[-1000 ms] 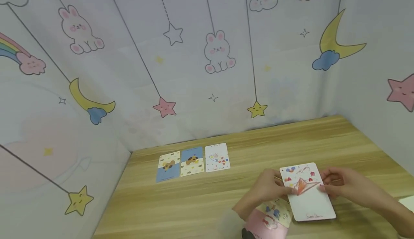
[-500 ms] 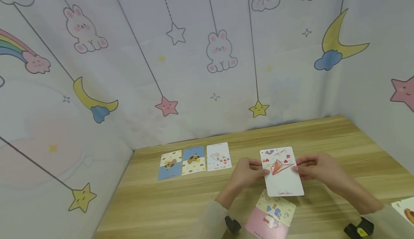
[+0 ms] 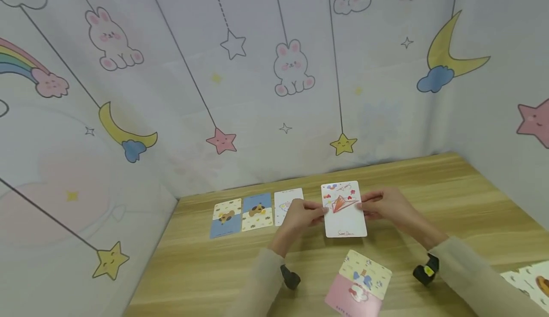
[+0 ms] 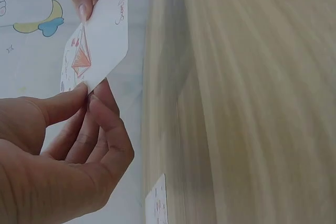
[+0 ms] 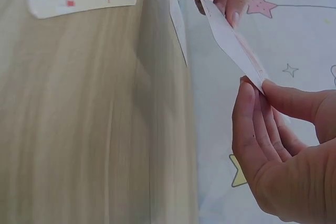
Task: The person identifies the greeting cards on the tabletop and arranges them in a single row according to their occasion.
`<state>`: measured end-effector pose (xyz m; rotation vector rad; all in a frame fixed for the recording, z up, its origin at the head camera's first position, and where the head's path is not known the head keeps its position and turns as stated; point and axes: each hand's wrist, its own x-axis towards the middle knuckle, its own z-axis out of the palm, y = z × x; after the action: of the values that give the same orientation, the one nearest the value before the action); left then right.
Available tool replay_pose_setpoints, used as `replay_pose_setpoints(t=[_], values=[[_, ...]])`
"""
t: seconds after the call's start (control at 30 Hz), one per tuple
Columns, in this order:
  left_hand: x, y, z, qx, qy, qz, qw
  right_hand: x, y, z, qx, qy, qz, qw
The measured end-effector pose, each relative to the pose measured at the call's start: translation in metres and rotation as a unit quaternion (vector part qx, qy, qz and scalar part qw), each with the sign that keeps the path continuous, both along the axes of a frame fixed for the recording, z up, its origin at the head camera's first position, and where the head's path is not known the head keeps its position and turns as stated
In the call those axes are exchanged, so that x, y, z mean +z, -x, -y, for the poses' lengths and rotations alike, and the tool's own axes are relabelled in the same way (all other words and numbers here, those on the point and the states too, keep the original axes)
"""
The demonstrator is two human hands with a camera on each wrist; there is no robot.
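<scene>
A white card with a red paper-plane drawing is held by both hands above the table, just right of a row of cards. My left hand pinches its left edge between thumb and fingers. At its right edge my right hand pinches it the same way. Both wrist views show the card raised off the wood, a thumb on its printed face and fingers behind. Partly covered by the left hand, a white flower card ends the row. Nearer lies a pink and yellow rabbit card.
Two blue and cream dog cards lie at the row's left. More cards show at the right edge, partly behind the right sleeve. The wooden table meets a printed cloth backdrop behind.
Both hands have carried the paper-plane card leftward and farther back, from over the rabbit card to beside the row. The rabbit card is now fully uncovered by the hands.
</scene>
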<state>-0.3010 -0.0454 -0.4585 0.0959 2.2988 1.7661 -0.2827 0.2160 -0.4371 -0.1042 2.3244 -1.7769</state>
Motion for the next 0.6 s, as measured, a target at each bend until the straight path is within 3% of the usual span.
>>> replay_pose_setpoints(t=[0.23, 0.6], values=[[-0.002, 0.020, 0.012, 0.016, 0.029, 0.005, 0.9994, -0.007, 0.024, 0.019, -0.010, 0.005, 0.006, 1.000], [0.001, 0.045, 0.017, 0.039, 0.152, -0.020, 0.9874, -0.021, 0.059, 0.047, -0.053, -0.032, 0.018, 0.998]])
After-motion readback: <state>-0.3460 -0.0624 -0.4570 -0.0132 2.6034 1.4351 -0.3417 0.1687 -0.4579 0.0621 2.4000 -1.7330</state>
